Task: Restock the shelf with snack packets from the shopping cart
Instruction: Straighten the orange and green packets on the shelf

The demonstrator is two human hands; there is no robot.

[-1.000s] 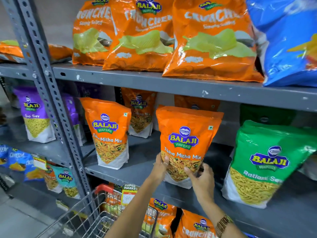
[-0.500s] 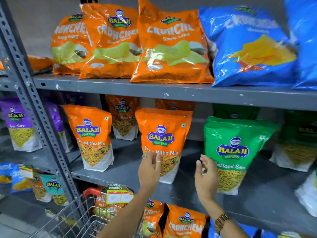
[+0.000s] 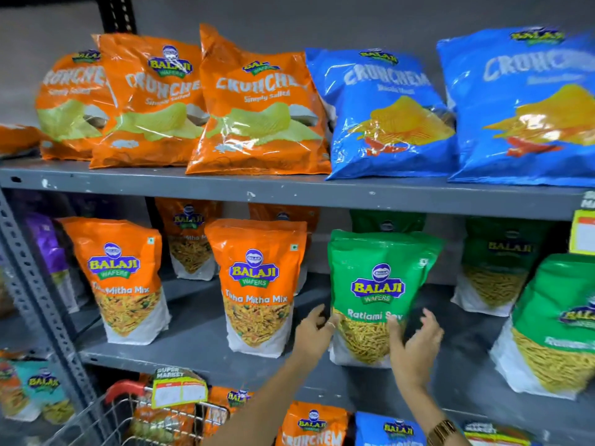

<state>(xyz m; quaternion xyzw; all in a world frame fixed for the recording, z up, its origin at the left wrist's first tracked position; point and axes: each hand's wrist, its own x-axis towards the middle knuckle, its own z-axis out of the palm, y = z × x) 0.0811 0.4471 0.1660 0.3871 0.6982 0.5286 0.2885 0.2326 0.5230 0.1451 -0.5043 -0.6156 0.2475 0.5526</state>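
A green Ratlami Sev packet (image 3: pixel 380 284) stands upright near the front of the grey middle shelf (image 3: pixel 199 336). My left hand (image 3: pixel 312 334) curls against its lower left edge. My right hand (image 3: pixel 415 344) wraps its lower right edge, thumb on the front, fingers blurred. To the left stand two orange Tikha Mitha Mix packets (image 3: pixel 257 288) (image 3: pixel 124 278). The wire shopping cart (image 3: pixel 106 420) with a red handle sits at the lower left with orange packets (image 3: pixel 161 423) inside.
The top shelf (image 3: pixel 289 191) carries orange Crunchem bags (image 3: pixel 257 114) and blue Crunchem bags (image 3: pixel 386 117). More green packets (image 3: pixel 560 320) stand to the right, others behind. A grey perforated upright (image 3: pixel 35 284) stands left. A yellow price tag (image 3: pixel 180 389) hangs on the middle shelf's front edge above the cart.
Both hands let go of the orange Tikha Mitha Mix packet and moved right onto the green Ratlami Sev packet. The view shifted right and up.
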